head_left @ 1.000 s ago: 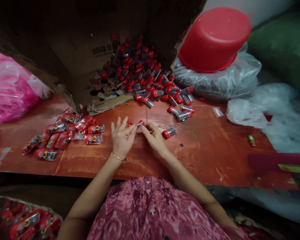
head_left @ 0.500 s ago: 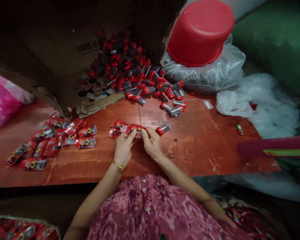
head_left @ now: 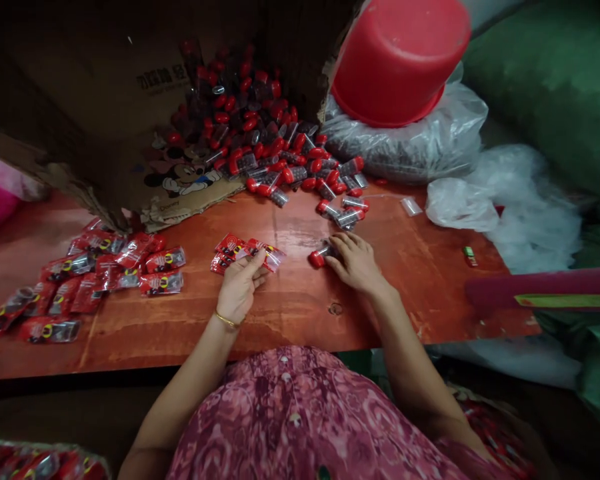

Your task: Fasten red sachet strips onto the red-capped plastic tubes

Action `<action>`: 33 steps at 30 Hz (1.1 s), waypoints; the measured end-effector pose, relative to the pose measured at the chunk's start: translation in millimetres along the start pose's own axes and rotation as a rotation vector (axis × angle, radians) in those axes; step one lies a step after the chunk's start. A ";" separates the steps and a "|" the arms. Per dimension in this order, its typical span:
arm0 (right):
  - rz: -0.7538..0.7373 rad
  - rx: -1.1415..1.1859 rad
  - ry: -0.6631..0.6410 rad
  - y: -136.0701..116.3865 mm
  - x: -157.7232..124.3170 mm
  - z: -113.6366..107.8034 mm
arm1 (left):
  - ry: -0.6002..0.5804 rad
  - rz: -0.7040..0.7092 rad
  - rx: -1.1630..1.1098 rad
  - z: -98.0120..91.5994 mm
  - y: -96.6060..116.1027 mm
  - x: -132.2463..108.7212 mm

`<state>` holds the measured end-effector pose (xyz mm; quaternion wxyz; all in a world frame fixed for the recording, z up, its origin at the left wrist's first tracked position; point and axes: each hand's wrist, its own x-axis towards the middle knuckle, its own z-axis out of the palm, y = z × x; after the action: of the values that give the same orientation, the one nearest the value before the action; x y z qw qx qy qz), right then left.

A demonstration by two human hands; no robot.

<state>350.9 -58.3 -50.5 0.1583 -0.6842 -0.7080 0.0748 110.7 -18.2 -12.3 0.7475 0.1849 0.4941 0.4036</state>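
Between the thumb and fingers of my left hand is a small red printed plastic packet, with its clear end sticking out to the right. Flat red packets lie on the table just behind that hand. My right hand reaches over a small clear bottle with a red cap, its fingers spread round the bottle's clear end. Whether those fingers grip the bottle cannot be made out. On the left lies a group of filled red packets.
A heap of red-capped bottles spills from a cardboard box onto the red table. A red tub rests on a clear plastic sack. A green-capped item and a purple bar are at the right.
My right hand has let go of the packet and moved right to the red-capped bottle. My left hand keeps the packet. The whole view has shifted slightly.
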 end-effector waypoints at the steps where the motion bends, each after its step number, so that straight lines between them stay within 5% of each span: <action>1: -0.021 -0.047 -0.035 6.2 -3.8 0.4 | -0.002 -0.021 -0.004 1.2 0.1 -0.6; 9: -0.092 -0.117 0.047 -9.1 -18.7 21.1 | -0.036 -0.093 -0.028 1.6 -1.7 -5.9; 19: 0.171 0.820 0.133 -74.2 -50.1 -0.7 | -0.059 0.015 0.059 4.6 -8.6 -14.2; 25: 0.234 0.966 -0.019 -86.7 -39.1 -13.9 | -0.092 0.127 0.173 3.6 -13.4 -15.9; 33: 0.254 0.989 0.038 -91.5 -32.5 -3.6 | -0.131 0.144 0.123 7.6 -16.7 -15.1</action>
<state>266.0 -95.8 -21.6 0.4656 -0.6093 -0.4963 0.4069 121.6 -39.2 -11.2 0.7347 0.2913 0.4534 0.4121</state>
